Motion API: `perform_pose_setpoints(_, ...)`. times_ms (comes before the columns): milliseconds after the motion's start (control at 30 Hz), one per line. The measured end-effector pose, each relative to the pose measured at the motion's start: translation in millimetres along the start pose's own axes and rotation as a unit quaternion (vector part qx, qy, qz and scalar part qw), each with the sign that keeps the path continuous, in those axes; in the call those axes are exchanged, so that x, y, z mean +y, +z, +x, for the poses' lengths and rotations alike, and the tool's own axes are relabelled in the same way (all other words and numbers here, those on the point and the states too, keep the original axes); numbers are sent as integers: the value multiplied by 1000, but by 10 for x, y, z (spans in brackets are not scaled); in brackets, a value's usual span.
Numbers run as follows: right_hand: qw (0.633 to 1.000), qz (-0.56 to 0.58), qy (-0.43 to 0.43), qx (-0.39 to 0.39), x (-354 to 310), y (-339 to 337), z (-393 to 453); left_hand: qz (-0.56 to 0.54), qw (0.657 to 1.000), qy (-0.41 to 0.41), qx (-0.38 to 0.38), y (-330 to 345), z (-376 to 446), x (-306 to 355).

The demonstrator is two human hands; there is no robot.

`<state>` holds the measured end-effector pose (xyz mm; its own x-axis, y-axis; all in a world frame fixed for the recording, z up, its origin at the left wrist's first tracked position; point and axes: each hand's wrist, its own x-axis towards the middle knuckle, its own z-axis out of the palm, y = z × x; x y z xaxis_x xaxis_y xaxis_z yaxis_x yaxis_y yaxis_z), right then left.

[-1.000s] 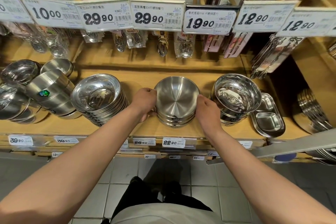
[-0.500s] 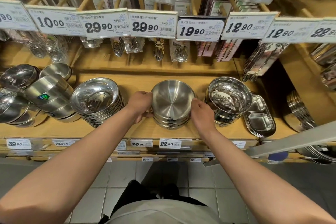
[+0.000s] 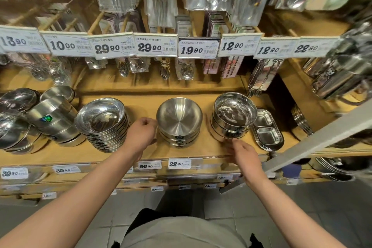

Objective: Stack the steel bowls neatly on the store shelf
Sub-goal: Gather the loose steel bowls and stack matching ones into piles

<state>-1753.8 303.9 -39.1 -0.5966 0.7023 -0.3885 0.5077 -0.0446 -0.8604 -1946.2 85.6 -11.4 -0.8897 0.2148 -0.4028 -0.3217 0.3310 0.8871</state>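
Head view, left hand (image 3: 141,133) fingers curled beside steel bowls (image 3: 179,122), right hand (image 3: 244,154) fingers loosely spread; tag (image 3: 179,163) reads 22.90

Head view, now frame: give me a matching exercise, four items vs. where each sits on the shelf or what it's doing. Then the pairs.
Items:
1. brushed steel bowl stack
2. left hand
3. right hand
4. two-compartment steel trays

Places/states:
A. at the shelf's front edge, below the shiny deep bowl stack, fingers loose
B. far right of the bowl row, beside the shiny deep bowls
C. centre of the shelf, above the 22.90 price tag
D. fingers curled, against the left side of the centre stack

Pairs: 1-C, 2-D, 3-A, 4-B
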Motion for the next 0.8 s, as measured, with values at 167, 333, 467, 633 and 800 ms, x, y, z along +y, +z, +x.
perform_pose_setpoints(167,997,24,0,-72,-112,134,-116,-14,1000,-8,-13,-124,-168,16)
perform_pose_setpoints(333,975,5,4,-220,-378,717,-366,-45,998,-44,-10,-535,-381,-166)
perform_pose_setpoints(467,959,7,0,-282,-571,1165,-501,-56,994,-89,24,-1029,-396,-379)
perform_pose_setpoints(633,958,-7,18,-285,-771,1712,-471,-76,989,-93,83,-1606,-228,-496)
perform_pose_setpoints(800,963,14,27,-269,-900,2199,-411,-95,989,-81,78,-1928,115,-514)
